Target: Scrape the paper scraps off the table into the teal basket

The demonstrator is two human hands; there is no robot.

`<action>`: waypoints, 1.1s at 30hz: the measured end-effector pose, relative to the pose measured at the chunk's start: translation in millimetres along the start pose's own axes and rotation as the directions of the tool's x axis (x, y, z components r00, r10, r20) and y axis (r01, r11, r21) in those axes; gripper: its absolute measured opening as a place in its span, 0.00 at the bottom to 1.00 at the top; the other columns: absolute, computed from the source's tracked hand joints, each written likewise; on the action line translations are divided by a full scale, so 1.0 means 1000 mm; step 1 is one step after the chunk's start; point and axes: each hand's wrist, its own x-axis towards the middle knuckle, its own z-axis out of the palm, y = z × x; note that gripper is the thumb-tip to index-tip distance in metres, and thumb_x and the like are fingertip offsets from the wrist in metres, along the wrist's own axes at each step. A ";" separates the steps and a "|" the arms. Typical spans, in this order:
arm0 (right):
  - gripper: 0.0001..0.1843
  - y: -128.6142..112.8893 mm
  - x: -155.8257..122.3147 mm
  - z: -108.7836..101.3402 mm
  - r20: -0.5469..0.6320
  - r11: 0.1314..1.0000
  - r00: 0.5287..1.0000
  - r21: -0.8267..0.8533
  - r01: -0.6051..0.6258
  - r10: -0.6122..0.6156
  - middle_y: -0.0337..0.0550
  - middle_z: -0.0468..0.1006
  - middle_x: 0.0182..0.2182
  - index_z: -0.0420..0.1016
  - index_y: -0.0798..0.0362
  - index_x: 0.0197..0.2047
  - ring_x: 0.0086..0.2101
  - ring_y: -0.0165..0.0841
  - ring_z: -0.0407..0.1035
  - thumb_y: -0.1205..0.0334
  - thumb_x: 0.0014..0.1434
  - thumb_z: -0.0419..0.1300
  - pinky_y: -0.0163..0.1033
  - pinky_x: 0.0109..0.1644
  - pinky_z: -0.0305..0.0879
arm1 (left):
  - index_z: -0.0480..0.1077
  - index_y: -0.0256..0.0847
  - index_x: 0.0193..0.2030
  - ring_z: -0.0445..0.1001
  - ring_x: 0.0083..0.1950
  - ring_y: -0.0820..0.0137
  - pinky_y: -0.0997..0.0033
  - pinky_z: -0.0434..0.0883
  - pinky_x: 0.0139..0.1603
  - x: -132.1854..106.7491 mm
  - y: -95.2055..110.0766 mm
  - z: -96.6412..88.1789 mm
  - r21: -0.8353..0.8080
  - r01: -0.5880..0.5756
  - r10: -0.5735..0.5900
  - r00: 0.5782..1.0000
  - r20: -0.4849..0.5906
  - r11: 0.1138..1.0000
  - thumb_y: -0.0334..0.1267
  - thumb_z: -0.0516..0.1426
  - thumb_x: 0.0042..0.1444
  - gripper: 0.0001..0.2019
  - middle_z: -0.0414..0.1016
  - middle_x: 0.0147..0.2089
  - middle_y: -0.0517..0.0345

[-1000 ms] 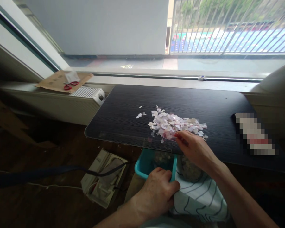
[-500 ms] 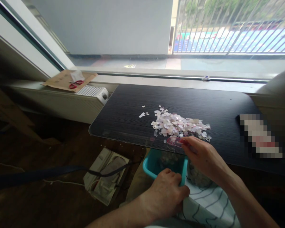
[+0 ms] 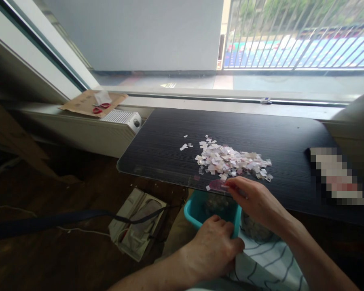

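A: What changed there?
B: The right hand [image 3: 255, 200] had dragged a pinkish piece [image 3: 217, 185] out of the paper-scrap pile [image 3: 232, 161] to the table edge [image 3: 157, 179], fingertips pressed flat on it.
A: And the left hand [image 3: 214, 248]?
B: Fingers curled over the teal bin [image 3: 191, 210] rim, just below the piece.

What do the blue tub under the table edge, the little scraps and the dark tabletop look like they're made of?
Tub: likely plastic, with a smooth, evenly coloured teal wall and a rounded rim. Scraps: probably thin paper, flat pale squares lying loosely heaped. Tabletop: dark board with fine straight grain lines, possibly laminate; its edge shows a slight sheen.
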 end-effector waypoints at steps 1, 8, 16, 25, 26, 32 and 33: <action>0.09 -0.002 -0.001 -0.001 0.035 1.000 0.999 0.012 0.010 -0.010 0.40 0.78 0.34 0.74 0.50 0.42 0.32 0.30 0.72 0.64 0.64 0.52 0.32 0.36 0.64 | 0.69 0.42 0.35 0.67 0.33 0.64 0.63 0.64 0.37 -0.001 0.000 -0.001 -0.003 0.003 -0.003 1.000 0.008 1.000 0.41 0.60 0.56 0.06 0.67 0.32 0.57; 0.11 -0.005 0.025 0.012 -0.074 0.995 0.992 -0.030 0.096 -0.098 0.43 0.78 0.37 0.75 0.50 0.44 0.32 0.31 0.72 0.64 0.64 0.52 0.34 0.35 0.65 | 0.69 0.43 0.35 0.68 0.34 0.64 0.64 0.65 0.39 -0.011 -0.005 -0.004 -0.004 0.042 -0.042 0.999 0.006 0.999 0.42 0.59 0.56 0.06 0.68 0.33 0.57; 0.12 -0.014 0.032 0.013 0.031 0.987 0.988 -0.057 0.154 -0.152 0.41 0.78 0.34 0.76 0.50 0.43 0.29 0.29 0.71 0.65 0.64 0.52 0.32 0.32 0.62 | 0.70 0.43 0.36 0.68 0.35 0.63 0.63 0.65 0.39 -0.021 -0.007 -0.006 -0.003 0.095 -0.095 0.995 -0.013 0.995 0.42 0.59 0.57 0.06 0.68 0.33 0.57; 0.12 -0.003 0.039 0.011 -0.038 0.985 0.989 -0.104 0.135 -0.140 0.41 0.78 0.34 0.76 0.51 0.43 0.28 0.30 0.70 0.64 0.63 0.53 0.33 0.32 0.62 | 0.70 0.43 0.36 0.69 0.35 0.63 0.62 0.66 0.38 -0.020 -0.010 -0.008 -0.003 0.105 -0.105 0.994 0.006 0.994 0.43 0.59 0.57 0.07 0.69 0.33 0.56; 0.12 -0.003 0.038 0.011 -0.018 0.985 0.989 -0.097 0.142 -0.144 0.41 0.78 0.33 0.76 0.50 0.43 0.27 0.29 0.70 0.64 0.63 0.53 0.33 0.31 0.61 | 0.70 0.43 0.36 0.69 0.35 0.62 0.62 0.66 0.39 -0.021 -0.010 -0.008 -0.010 0.106 -0.106 0.994 0.004 0.994 0.43 0.59 0.57 0.07 0.69 0.33 0.56; 0.12 -0.004 0.044 0.011 -0.083 0.986 0.988 -0.111 0.122 -0.132 0.42 0.79 0.36 0.77 0.50 0.43 0.29 0.30 0.71 0.65 0.62 0.53 0.33 0.33 0.62 | 0.70 0.42 0.36 0.69 0.35 0.63 0.62 0.66 0.38 -0.020 -0.011 -0.009 -0.025 0.109 -0.108 0.994 0.017 0.994 0.42 0.59 0.57 0.07 0.69 0.33 0.55; 0.12 -0.004 0.044 0.011 -0.083 0.986 0.988 -0.111 0.122 -0.131 0.42 0.79 0.36 0.77 0.50 0.42 0.29 0.30 0.71 0.65 0.62 0.53 0.33 0.33 0.62 | 0.70 0.42 0.36 0.69 0.35 0.62 0.62 0.66 0.38 -0.020 -0.011 -0.010 -0.025 0.112 -0.111 0.993 0.025 0.993 0.42 0.59 0.57 0.07 0.69 0.33 0.55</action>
